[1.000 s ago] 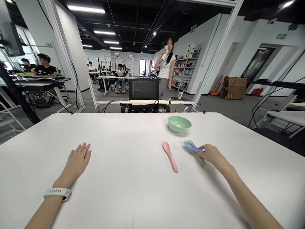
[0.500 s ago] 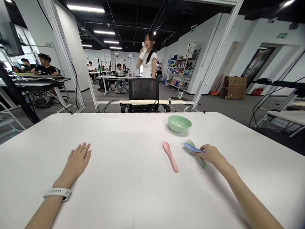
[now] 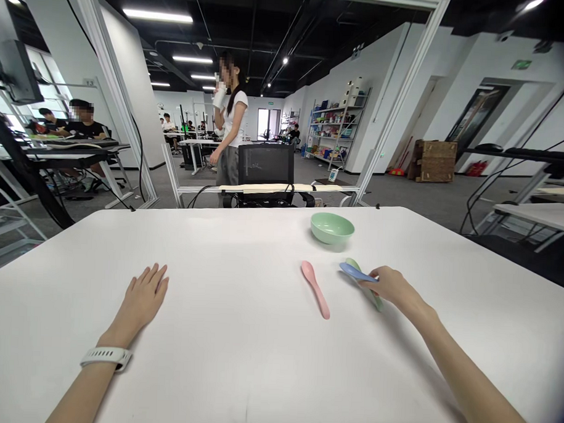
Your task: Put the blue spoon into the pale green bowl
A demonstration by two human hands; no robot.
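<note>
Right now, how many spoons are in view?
3: the pink spoon on the table, the blue spoon in the right hand, and the green spoon, partly hidden beneath the blue one.

The green bowl appears to be smooth, glossy plastic; the pink spoon and blue spoon, smooth plastic. The bench is smooth, the frame metal, the crate wood.
</note>
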